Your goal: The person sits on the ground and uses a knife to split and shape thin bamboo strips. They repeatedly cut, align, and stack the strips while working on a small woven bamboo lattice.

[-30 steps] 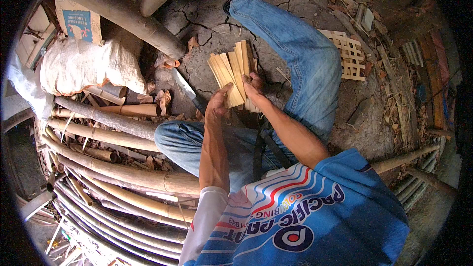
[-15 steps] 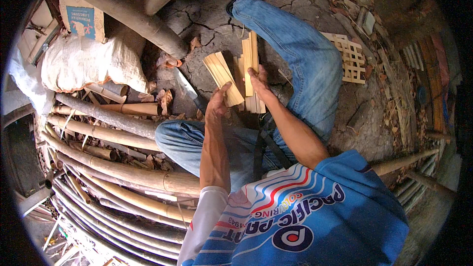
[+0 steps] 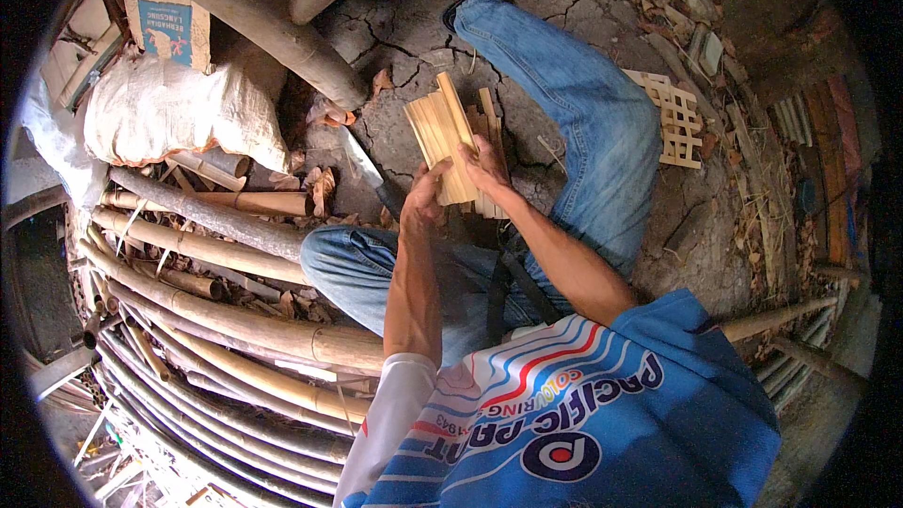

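A fanned bundle of pale bamboo strips [image 3: 435, 141] is held up between my legs, its strips lying side by side. My left hand [image 3: 426, 192] grips its lower left edge, thumb on top. At the right edge my right hand [image 3: 487, 166] is closed on the strips there, and the two hands almost meet. More bamboo strips [image 3: 488, 113] lie on the ground behind the right hand, partly hidden by it. To the left of the bundle rests a knife [image 3: 360, 161] with its dark handle toward me.
A woven bamboo lattice [image 3: 682, 120] lies beyond my right knee. Bamboo poles [image 3: 273, 334] run in rows at the left, below a stuffed white sack [image 3: 183, 118]. A thick pole [image 3: 254, 23] slants down to the cracked earth floor [image 3: 409, 38]. Dry leaves are scattered about.
My right hand has moved left, bringing its strips against the left hand's bundle. Strips formerly apart now sit together. The view has shifted slightly.
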`<state>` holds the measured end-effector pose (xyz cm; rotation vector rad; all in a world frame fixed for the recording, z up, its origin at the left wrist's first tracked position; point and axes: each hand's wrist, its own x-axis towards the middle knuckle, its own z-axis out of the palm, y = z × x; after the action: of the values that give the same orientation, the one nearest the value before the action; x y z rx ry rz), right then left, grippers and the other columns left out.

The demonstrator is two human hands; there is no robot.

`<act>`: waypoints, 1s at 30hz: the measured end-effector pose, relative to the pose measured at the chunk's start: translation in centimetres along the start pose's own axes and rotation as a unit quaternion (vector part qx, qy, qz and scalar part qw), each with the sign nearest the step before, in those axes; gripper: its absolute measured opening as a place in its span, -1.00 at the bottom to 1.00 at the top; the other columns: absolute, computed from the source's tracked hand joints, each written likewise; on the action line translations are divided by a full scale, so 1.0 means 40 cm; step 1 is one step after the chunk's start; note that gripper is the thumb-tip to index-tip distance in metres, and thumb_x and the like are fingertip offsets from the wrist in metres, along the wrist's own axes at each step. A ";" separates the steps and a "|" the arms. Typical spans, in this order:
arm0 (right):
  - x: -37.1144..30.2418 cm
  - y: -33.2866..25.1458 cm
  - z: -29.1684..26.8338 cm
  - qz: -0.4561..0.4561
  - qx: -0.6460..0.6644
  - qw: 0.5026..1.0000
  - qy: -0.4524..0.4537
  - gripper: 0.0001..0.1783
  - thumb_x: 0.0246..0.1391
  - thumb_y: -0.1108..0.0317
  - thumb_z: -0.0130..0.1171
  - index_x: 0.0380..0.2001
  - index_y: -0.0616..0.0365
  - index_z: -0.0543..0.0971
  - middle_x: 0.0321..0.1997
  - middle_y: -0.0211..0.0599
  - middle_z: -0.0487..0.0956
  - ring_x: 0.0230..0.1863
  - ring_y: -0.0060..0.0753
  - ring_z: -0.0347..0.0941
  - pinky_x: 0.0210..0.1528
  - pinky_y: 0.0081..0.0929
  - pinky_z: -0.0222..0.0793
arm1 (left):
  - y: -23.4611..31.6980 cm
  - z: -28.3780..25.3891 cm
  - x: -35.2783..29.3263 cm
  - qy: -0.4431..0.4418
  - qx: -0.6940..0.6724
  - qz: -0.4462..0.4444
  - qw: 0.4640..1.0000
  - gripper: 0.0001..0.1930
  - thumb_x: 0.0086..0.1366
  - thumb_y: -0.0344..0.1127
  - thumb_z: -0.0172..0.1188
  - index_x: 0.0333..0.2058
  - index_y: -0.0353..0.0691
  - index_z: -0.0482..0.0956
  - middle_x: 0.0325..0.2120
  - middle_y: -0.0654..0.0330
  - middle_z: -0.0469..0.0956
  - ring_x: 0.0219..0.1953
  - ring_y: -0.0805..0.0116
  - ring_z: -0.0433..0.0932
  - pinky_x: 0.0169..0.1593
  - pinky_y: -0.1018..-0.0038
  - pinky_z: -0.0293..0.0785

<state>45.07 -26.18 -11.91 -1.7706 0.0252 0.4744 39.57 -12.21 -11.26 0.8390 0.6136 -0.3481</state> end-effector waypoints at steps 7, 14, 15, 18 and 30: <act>-0.006 -0.017 0.000 0.049 0.063 0.994 0.071 -0.33 0.12 0.12 0.24 0.15 0.38 0.34 0.13 0.02 0.47 0.12 -0.17 0.41 0.13 -0.32 0.33 | 0.023 0.048 -0.027 -0.013 0.030 0.016 0.999 -0.38 0.25 -0.13 0.27 0.20 -0.22 0.27 0.00 0.11 0.51 0.00 0.19 0.54 0.00 0.21 0.55; -0.015 -0.034 0.000 0.061 0.037 0.996 0.057 -0.21 0.08 0.05 0.30 0.20 0.39 0.32 0.11 -0.05 0.49 0.07 -0.30 0.46 0.06 -0.38 0.40 | 0.021 0.040 -0.019 -0.012 0.060 0.028 0.998 -0.27 0.21 -0.07 0.32 0.25 -0.18 0.19 0.03 0.10 0.48 0.04 0.18 0.51 0.00 0.20 0.54; 0.005 0.004 0.006 0.062 0.043 0.995 0.061 -0.21 0.07 0.03 0.31 0.19 0.39 0.33 0.10 -0.06 0.50 0.06 -0.30 0.46 0.05 -0.39 0.40 | 0.019 0.034 -0.011 -0.010 0.055 0.019 0.998 -0.25 0.19 -0.07 0.35 0.25 -0.19 0.19 0.04 0.09 0.47 0.05 0.16 0.50 0.00 0.18 0.53; 0.041 0.064 -0.006 0.025 0.034 0.999 0.032 -0.29 0.09 0.04 0.29 0.13 0.39 0.40 0.01 -0.10 0.56 -0.02 -0.32 0.51 0.00 -0.40 0.43 | 0.016 0.045 -0.020 0.002 0.040 0.008 0.999 -0.30 0.20 -0.10 0.34 0.22 -0.20 0.23 0.01 0.11 0.50 -0.02 0.20 0.55 -0.08 0.22 0.58; 0.031 -0.064 -0.048 0.063 -0.008 0.998 0.006 -0.51 0.27 0.03 0.03 0.04 0.23 0.41 -0.10 -0.10 0.54 -0.05 -0.16 0.48 0.03 -0.25 0.35 | 0.045 0.087 -0.058 0.019 0.031 0.028 0.999 -0.38 0.24 -0.15 0.30 0.19 -0.21 0.26 -0.02 0.12 0.51 -0.06 0.23 0.58 -0.11 0.30 0.63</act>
<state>47.45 -27.03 -9.61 -1.7940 0.1421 0.5560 39.98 -13.66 -6.95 0.9219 0.6159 -0.3017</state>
